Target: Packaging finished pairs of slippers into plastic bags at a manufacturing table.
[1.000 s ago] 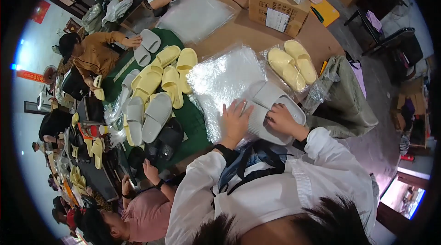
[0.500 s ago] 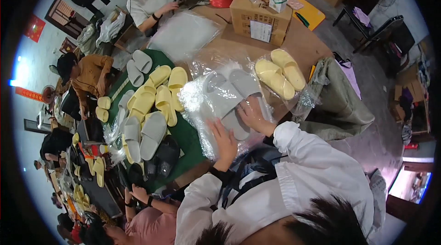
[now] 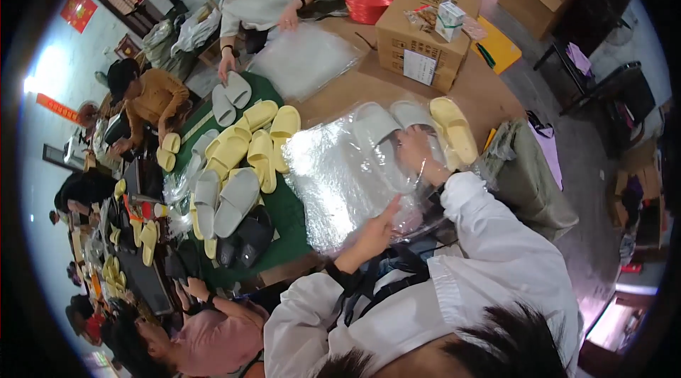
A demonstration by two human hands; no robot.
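Note:
A pair of grey slide slippers in clear plastic lies before me, with my right hand closed over it, fingers curled at the right slipper's strap. The pair overlaps a yellow slipper at its right. My left hand is nearer my body, its fingers stretched out and nothing in them. It rests beside the near edge of a stack of shiny clear plastic bags.
Loose yellow slippers, grey slippers and black slippers cover a green cloth at left. Beyond stand a carton and a red twine roll. Several co-workers sit around. A sack hangs at right.
The bagged grey pair has shifted right with my right hand, baring the plastic bags and covering part of the yellow pair. My left hand moved right. A co-worker opposite has reached to grey slippers.

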